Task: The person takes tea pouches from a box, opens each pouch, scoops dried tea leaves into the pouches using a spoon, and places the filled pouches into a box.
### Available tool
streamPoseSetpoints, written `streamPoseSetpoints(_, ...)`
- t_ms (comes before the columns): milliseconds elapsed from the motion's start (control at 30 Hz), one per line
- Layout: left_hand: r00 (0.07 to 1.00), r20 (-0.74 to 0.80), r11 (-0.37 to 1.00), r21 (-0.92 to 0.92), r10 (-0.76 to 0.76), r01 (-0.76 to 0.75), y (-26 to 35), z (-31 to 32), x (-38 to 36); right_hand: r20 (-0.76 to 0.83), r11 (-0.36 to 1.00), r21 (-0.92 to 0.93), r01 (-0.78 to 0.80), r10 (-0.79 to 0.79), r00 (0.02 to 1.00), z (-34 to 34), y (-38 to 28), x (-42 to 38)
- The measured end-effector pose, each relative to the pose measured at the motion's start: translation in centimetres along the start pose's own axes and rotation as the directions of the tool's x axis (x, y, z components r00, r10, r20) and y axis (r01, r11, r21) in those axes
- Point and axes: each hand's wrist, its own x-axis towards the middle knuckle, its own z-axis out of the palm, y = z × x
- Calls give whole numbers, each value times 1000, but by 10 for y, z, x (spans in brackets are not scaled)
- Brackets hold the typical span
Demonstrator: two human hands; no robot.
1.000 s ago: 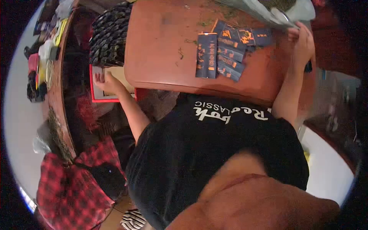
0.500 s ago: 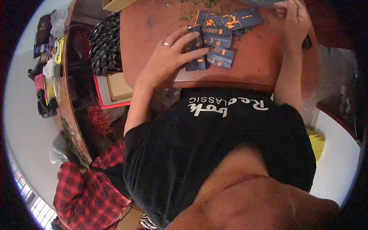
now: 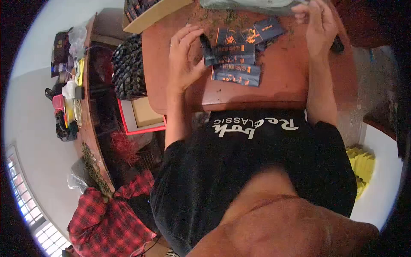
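My left hand (image 3: 184, 55) is at the left side of a group of dark packets with orange print (image 3: 235, 75). Its fingers and thumb curl around one dark packet (image 3: 208, 50), which stands tilted on its edge beside the others. Those other packets overlap on the brown table (image 3: 282, 81). Near the table's back right, my right hand (image 3: 319, 23) is raised with its fingers pinched together; whatever they hold, if anything, is too small to name.
Loose dried leaves (image 3: 227, 17) lie behind the packets, near a clear plastic bag (image 3: 257, 4). A cardboard box (image 3: 158, 16) of dark packets stands at the back left. Left of the table are a heap of dark packets (image 3: 128, 64) and a red-edged box (image 3: 143, 113).
My left hand has drawn left and tilted up one packet that lay flat. My right hand stays pinched in about the same place. The view has shifted, showing more of the cardboard box.
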Motion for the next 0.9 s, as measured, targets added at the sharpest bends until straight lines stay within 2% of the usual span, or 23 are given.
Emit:
streamPoseSetpoints(33,999,-27,999,-21,-28,27,0,6,4,15,997,71,-6,5,1000,3,-4,-3)
streamPoseSetpoints(67,997,-54,997,-47,-55,53,0,13,10,-67,965,136,-223,233,970,8,-13,-13)
streamPoseSetpoints(100,994,-78,994,-76,-82,76,0,19,17,-8,968,124,-217,220,975,14,-23,-17)
streamPoseSetpoints(167,996,-80,999,5,-42,42,0,31,31,103,973,96,-208,198,975,19,-39,-21)
streamPoseSetpoints(267,997,-72,995,97,-15,22,4,47,48,174,981,75,-178,163,971,20,-48,-31)
streamPoseSetpoints(400,994,-70,989,113,-88,95,4,65,56,215,994,-85,-71,88,973,20,-61,-35)
streamPoseSetpoints(500,993,-95,987,139,-64,77,2,71,57,257,972,-224,72,-13,966,24,-62,-36)
streamPoseSetpoints(633,987,-124,988,97,-104,116,2,74,56,270,935,-279,218,-141,952,28,-54,-38)
streamPoseSetpoints(733,977,-140,985,48,-160,168,2,77,53,262,931,-289,223,-147,954,29,-52,-37)
streamPoseSetpoints(833,975,-147,983,56,-164,174,4,75,56,295,867,-345,358,-262,919,31,-44,-35)
streamPoseSetpoints(900,974,-149,981,59,-173,183,4,75,56,307,866,-348,358,-256,917,32,-43,-35)
